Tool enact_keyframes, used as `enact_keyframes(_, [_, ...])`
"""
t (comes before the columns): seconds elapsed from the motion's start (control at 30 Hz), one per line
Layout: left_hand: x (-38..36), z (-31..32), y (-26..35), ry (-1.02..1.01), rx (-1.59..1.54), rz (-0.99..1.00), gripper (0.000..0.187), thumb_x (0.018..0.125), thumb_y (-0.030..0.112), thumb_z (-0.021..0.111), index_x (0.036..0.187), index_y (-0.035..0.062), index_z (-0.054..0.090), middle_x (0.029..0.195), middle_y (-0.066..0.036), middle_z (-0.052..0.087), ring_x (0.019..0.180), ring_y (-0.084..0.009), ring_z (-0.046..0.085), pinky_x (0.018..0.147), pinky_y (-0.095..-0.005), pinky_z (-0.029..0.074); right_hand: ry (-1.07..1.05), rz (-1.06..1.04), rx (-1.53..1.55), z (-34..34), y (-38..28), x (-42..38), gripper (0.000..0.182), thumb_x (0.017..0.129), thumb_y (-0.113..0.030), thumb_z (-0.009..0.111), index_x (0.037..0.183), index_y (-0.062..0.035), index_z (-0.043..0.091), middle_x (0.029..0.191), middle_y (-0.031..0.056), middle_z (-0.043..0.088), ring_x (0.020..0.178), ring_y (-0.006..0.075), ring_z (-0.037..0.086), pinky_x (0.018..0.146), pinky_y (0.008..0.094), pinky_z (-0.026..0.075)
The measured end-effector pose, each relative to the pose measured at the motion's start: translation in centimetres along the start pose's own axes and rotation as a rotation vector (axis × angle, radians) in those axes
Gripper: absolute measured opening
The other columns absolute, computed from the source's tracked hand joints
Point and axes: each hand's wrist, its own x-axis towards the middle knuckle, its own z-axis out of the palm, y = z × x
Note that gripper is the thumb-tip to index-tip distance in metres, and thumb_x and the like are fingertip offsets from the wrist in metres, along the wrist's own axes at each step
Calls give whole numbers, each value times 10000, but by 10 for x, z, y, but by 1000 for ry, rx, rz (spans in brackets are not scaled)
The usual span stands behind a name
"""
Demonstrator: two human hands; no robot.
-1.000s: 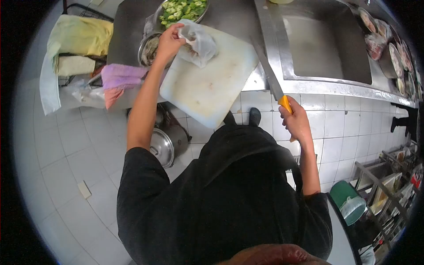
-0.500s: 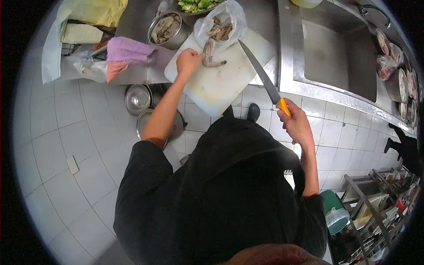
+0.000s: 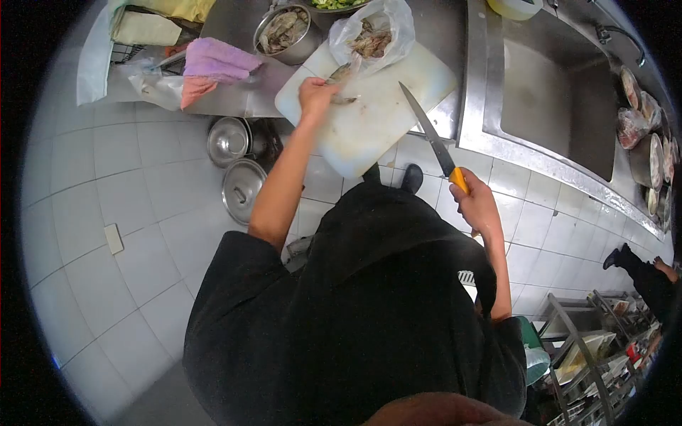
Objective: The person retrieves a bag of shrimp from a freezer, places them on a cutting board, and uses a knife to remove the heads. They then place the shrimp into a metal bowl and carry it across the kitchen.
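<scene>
My left hand [image 3: 317, 96] is over the left part of a white cutting board [image 3: 376, 117], its fingers closed on a raw shrimp [image 3: 340, 74]. The fingers cover the middle of the shrimp, while its tail end curls out below them. In my right hand [image 3: 477, 206] is a long knife [image 3: 430, 133] with an orange handle. Its blade slants up and left, with the tip over the right side of the board, apart from the shrimp. A clear plastic bag [image 3: 398, 32] of shrimp pieces [image 3: 371, 41] lies open at the board's far edge.
A metal pot [image 3: 307, 48] of shrimp stands left of the bag, near a bowl of green vegetables [image 3: 334, 3]. A steel sink [image 3: 547, 92] is to the right. Purple cloth [image 3: 217, 60] lies at left. Another person's leg [image 3: 636, 273] shows at far right.
My left hand has moved from beside the shrimp onto it, and its fingers now cover the shrimp's middle. The knife stays in my right hand. The whole view has shifted slightly.
</scene>
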Motion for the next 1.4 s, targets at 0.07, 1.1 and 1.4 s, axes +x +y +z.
enact_keyframes(0.07, [5, -34, 11, -22, 20, 71, 382, 640, 50, 826, 949, 6, 606, 839, -43, 640, 741, -149, 597, 671, -287, 497, -14, -22, -7, 0, -2, -1, 424, 919, -229, 628, 1297, -43, 573, 1015, 265, 682, 950, 419, 664, 851, 434, 508])
enact_keyframes(1.1, [-18, -91, -43, -299, 368, 1115, 274, 759, -30, 655, 1018, 53, 692, 1140, -68, 644, 1172, -290, 548, 995, -429, 435, 96, -33, 59, 129, -32, -25, 250, 1003, -220, 516, 1144, -16, 544, 638, 68, 556, 543, 125, 535, 498, 287, 421])
enact_keyframes(1.4, [15, -148, -63, -153, 247, 817, 126, 785, 85, 726, 905, 61, 694, 1047, -67, 648, 1045, -294, 584, 918, -395, 477, 605, -584, 163, 172, -109, -39, 215, 989, -95, 514, 1171, 18, 507, 679, 83, 601, 553, 125, 559, 512, 262, 460])
